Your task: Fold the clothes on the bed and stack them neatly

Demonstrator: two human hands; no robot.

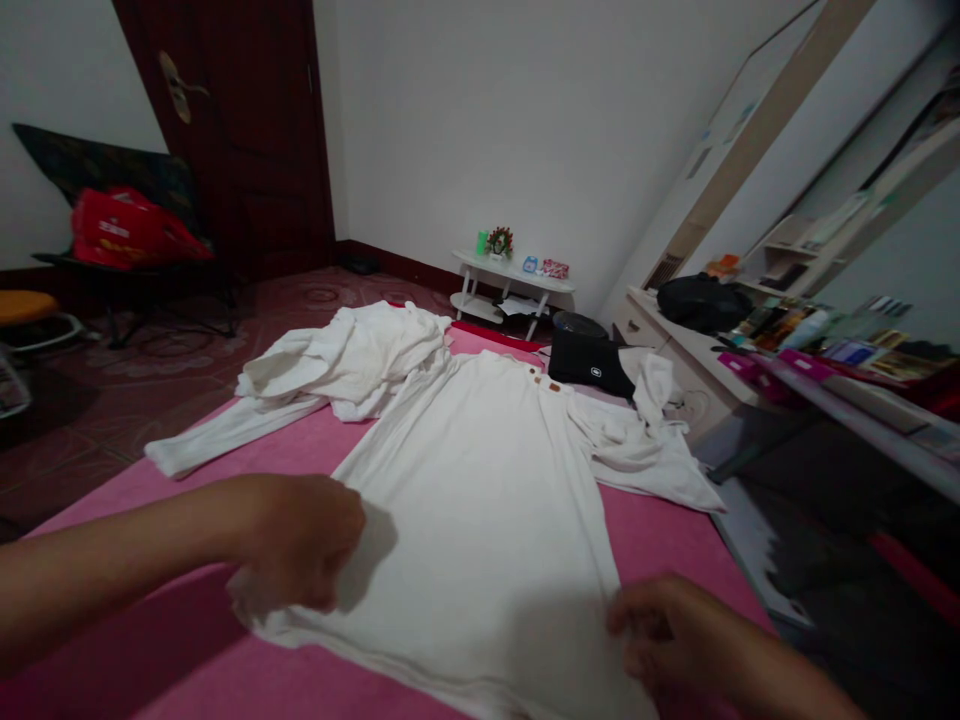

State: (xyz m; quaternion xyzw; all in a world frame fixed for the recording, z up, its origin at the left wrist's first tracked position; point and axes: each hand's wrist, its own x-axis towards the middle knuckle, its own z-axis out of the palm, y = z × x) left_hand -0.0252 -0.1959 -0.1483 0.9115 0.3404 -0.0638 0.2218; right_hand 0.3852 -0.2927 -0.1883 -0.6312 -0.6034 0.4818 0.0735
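Note:
A white long-sleeved shirt (480,470) lies spread flat on a pink bed sheet (300,450), its collar pointing away from me. My left hand (300,540) is closed on the shirt's hem at the near left corner. My right hand (660,630) is closed in a pinch on the hem at the near right. One sleeve (217,435) stretches out to the left; the other sleeve (645,450) lies crumpled on the right.
Another white garment (352,355) is heaped at the far left of the bed, and a black bag (589,362) sits at the far edge. A small white table (514,280) stands by the wall. A cluttered desk (787,370) runs along the right. A dark door (240,130) is at the back left.

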